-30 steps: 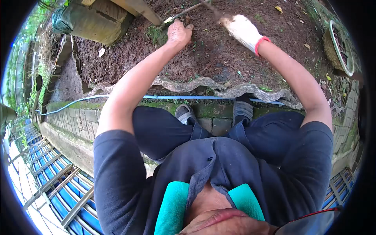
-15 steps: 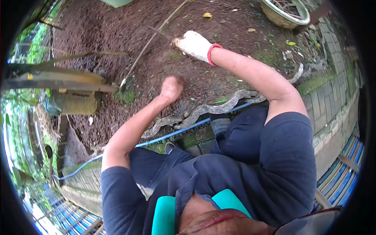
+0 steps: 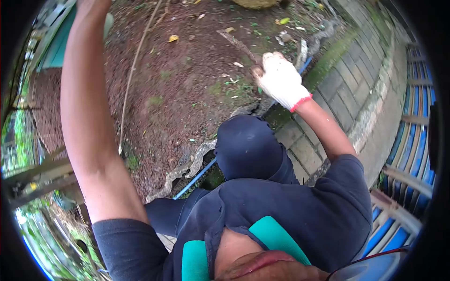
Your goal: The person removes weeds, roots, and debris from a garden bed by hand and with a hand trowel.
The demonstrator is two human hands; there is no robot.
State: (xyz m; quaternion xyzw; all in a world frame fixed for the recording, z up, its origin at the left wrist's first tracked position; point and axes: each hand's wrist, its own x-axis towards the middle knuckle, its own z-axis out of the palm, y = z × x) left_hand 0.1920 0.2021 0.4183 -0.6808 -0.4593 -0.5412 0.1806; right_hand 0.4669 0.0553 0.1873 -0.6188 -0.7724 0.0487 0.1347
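Note:
My right hand (image 3: 282, 82), in a white glove with a red cuff, is closed around the handle end of a thin, rusty brown tool (image 3: 239, 46). The tool points up and to the left over the soil (image 3: 187, 84). My left arm reaches to the top left edge, where only the base of my bare left hand (image 3: 93, 3) shows; its fingers are cut off by the frame. Nearby, a long thin stick (image 3: 132, 70) lies on the soil, and a yellow leaf (image 3: 173, 38) is right of it.
A blue hose (image 3: 199, 175) runs along the jagged stone edging (image 3: 190, 168) by my knees. Paving bricks (image 3: 344, 77) and a low concrete kerb lie to the right, with blue and tan slats (image 3: 419, 140) beyond. A green object (image 3: 58, 44) is at the upper left.
My left hand has gone from over the soil up to the top left edge. My gloved right hand has moved right and nearer, still holding the tool. The view has shifted to the right.

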